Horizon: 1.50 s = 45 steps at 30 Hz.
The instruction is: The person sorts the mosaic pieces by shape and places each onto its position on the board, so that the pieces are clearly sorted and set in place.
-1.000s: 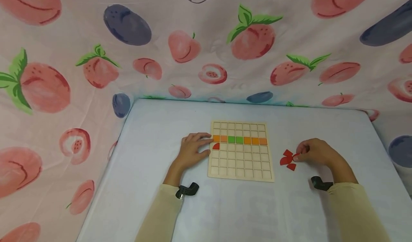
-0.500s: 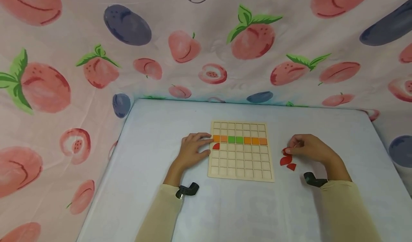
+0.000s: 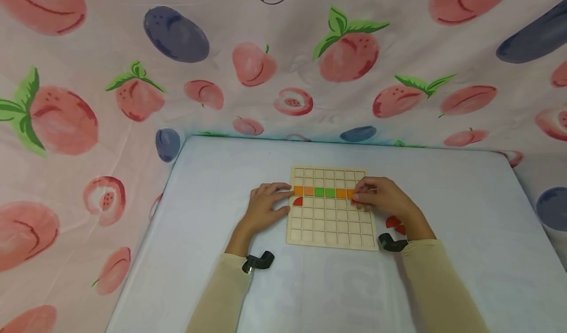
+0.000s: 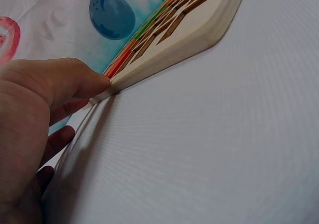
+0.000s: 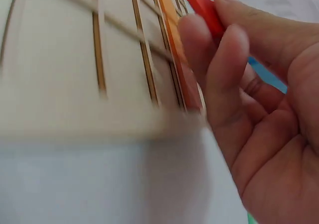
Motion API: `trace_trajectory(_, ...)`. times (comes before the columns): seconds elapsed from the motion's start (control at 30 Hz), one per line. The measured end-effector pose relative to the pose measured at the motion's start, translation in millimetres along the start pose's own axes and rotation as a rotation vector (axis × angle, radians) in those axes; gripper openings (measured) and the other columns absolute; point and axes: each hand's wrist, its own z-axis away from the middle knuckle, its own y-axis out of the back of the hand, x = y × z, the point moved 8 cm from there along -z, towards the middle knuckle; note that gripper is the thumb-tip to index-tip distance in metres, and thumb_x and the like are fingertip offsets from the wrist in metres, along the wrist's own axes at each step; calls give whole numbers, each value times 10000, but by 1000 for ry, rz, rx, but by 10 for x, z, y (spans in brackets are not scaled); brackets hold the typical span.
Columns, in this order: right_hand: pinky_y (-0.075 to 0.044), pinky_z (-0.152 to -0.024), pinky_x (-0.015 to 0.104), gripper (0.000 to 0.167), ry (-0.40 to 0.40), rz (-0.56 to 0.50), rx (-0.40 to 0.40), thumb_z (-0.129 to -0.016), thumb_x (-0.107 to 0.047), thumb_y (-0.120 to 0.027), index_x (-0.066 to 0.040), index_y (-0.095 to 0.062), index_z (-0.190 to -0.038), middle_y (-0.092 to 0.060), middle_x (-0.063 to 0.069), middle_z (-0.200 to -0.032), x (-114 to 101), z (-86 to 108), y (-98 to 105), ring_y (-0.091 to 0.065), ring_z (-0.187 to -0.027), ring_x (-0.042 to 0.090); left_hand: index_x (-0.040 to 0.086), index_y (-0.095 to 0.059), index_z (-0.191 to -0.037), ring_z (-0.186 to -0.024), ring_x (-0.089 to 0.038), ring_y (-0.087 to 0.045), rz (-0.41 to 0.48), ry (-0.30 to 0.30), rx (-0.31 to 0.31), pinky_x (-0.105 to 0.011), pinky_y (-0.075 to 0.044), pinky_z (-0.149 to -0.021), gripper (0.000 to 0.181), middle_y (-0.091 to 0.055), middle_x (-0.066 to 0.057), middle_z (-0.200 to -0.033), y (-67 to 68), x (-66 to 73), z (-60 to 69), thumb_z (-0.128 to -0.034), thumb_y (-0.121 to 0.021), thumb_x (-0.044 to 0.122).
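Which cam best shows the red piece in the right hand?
Right wrist: the red piece shows largest there, pinched and partly covered by the right hand. Head: only a small bit of it, beside the hand. Left wrist: doesn't show it.

The left hand (image 3: 264, 205) stretches its fingers loosely toward the right hand (image 3: 384, 195), its thumb (image 4: 79, 79) held apart from the forefinger. The right hand, apart from the left, joins its thumb (image 5: 279, 40) to its fingertips in a pinch, another finger bent beneath. Behind the hands, the left forearm (image 3: 219, 296) and right forearm (image 3: 443, 286) slant inward toward each other.
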Motion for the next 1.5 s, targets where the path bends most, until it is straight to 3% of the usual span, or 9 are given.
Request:
trace_trajectory(0.07,-560,-723,302,150,16,-38,-3,-927,-257,-761,-131,-723,-1000,-720,74,-904,-63,-41,-66,-694,-761,226,266,-685,-1348,-1302,-222,-477,-1,3,1,-514,-316,-1046,420,-570,73,-1451,-3,-7,2,-930,-667,309)
trace_trajectory(0.33,-539,-881,319,220,64,-29,-12,-945,-241,-739,-149,-745,-1144,-728,55,-1077,-200,-162,-268,-689,-980,184,266,-692,-1339,-1293,-213,-481,-1,0,12,-506,-323,-1042,412,-575,84,-1442,-7,-9,1,-928,-675,301)
trace_trajectory(0.7,-542,-697,315,166,54,-122,1,-907,-242,-782,-131,-735,-1022,-735,63,-936,-380,-258,-510,-671,-803,215,263,-688,-1345,-1291,-206,-476,-4,11,6,-495,-320,-1036,416,-567,90,-1453,-18,-30,0,-932,-673,306)
trace_trajectory(1.03,-527,-757,324,186,78,-138,43,-860,-297,-831,-174,-757,-979,-730,29,-921,-494,-369,-658,-660,-830,206,267,-682,-1353,-1289,-207,-478,4,7,1,-490,-320,-1029,418,-564,88,-1455,-10,-16,-3,-937,-664,307)
trace_trajectory(1.5,-502,-753,328,157,-8,-217,13,-876,-248,-811,-150,-773,-994,-735,39,-922,-453,-474,-749,-636,-833,220,278,-680,-1354,-1298,-206,-473,-16,9,-5,-490,-321,-1033,419,-555,98,-1461,-18,-21,-12,-938,-655,316)
